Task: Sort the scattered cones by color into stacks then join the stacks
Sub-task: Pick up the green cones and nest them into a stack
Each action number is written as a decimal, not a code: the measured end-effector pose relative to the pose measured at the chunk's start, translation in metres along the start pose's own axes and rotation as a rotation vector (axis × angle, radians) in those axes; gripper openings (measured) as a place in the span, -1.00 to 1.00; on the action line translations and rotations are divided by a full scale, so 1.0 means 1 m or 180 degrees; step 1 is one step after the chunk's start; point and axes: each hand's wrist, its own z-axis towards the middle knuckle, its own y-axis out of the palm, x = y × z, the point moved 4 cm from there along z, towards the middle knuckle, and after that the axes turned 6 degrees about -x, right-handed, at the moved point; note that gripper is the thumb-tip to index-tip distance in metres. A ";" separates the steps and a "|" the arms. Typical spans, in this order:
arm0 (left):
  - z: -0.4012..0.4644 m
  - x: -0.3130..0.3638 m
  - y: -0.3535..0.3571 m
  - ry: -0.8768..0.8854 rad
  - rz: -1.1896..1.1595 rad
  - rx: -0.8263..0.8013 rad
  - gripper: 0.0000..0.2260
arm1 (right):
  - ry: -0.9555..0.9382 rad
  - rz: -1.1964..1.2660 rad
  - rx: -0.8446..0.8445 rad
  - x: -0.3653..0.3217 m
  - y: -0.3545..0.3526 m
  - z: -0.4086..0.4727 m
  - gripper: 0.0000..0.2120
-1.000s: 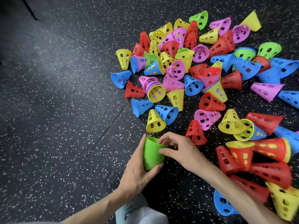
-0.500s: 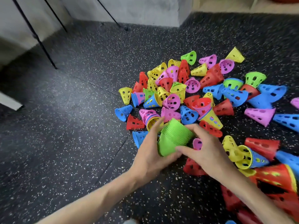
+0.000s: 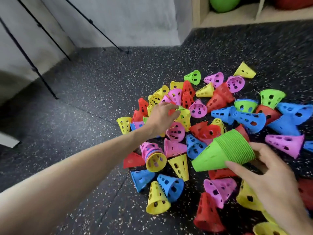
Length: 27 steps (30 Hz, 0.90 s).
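Fingers [image 3: 237, 167] of the right hand [image 3: 264, 173] curl around the green stack [image 3: 221, 152], now carried alone and tipped on its side, narrow end toward the left, above the scattered cones near the pile's right side. Half a second ago both hands cupped that stack; the left hand [image 3: 160, 116] has since let go and stretched out over the far middle of the pile, fingers loosely curved just above a green cone [image 3: 182, 108] nested in a yellow cone [image 3: 183, 117], though blur hides whether it touches them. Around them, red, blue, pink and yellow cones lie jumbled on the speckled black floor [image 3: 84, 116], with further green cones [image 3: 193, 77] toward the pile's far edge. The view has lifted, bringing in a grey wall [image 3: 118, 19] and black tripod legs [image 3: 27, 56].
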 end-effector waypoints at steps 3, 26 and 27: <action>0.024 -0.001 0.015 -0.0143 0.0000 -0.0199 -0.59 | 0.0162 0.0039 -0.0008 0.012 0.002 0.002 -0.56; 0.056 0.007 0.049 -0.1459 -0.1069 -0.0702 -0.28 | 0.0348 0.0210 0.0191 0.038 -0.013 0.013 -0.48; 0.054 0.006 0.050 -0.1464 -0.1080 -0.0744 -0.27 | 0.0359 0.0230 0.0205 0.037 -0.013 0.012 -0.49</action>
